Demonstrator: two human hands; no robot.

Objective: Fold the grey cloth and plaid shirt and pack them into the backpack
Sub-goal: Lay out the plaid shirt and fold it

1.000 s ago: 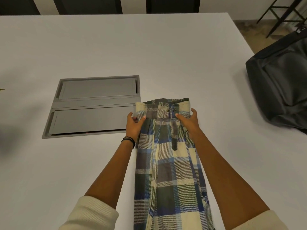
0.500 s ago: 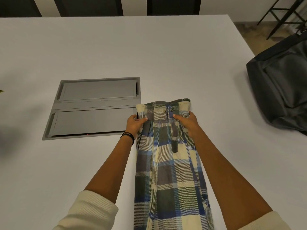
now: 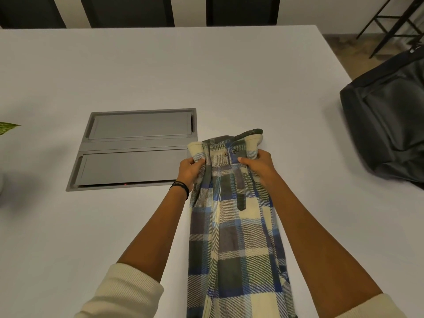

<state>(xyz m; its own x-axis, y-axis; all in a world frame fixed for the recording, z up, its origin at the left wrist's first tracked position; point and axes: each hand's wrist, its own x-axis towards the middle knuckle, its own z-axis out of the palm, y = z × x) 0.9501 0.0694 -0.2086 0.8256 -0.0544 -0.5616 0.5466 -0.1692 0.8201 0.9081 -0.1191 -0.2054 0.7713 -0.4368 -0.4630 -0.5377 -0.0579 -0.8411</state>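
A blue, green and cream plaid flannel shirt (image 3: 236, 237), folded into a long narrow strip, lies lengthwise on the pale grey bench (image 3: 160, 72). It runs from the near edge of the view up to its buttoned collar end in the middle of the bench. The left hand (image 3: 189, 172) grips the left corner of that collar end, its fingers curled under the cloth and the thumb pressed on top, so the fabric bunches there. The right hand (image 3: 258, 165) grips the right corner in the same way, thumb lying across the top just below two small buttons, fingers curled round the edge. Whether the collar end is raised off the bench I cannot tell.

A black band (image 3: 180, 188) circles the left wrist, and cream ribbed sleeves (image 3: 128, 292) are pushed up both forearms. Just left of the collar end, a grey rectangular metal hatch (image 3: 137, 148) with two lids is set into the bench; the shirt's corner overlaps its right edge. The dark grey fabric backpack (image 3: 387, 125) lies at the right edge of the bench, well apart from the shirt. A green leaf tip (image 3: 8, 127) shows at the far left.
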